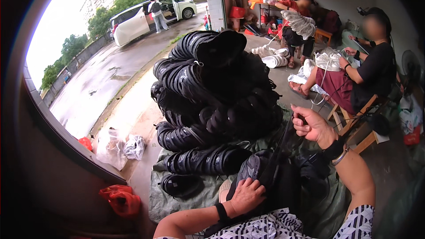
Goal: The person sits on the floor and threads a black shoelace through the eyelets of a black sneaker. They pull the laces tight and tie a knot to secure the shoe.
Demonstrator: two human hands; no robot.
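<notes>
a bare concrete floor carries everything, running from the near left out toward the wet road at the far left. a grey-green tarp lies spread on it in the near middle, and a tall heap of bundled black shoe uppers sits on the tarp. left of the tarp lie crumpled clear plastic bags, with a red bag nearer. far right, white shoe pieces lie on the floor.
</notes>
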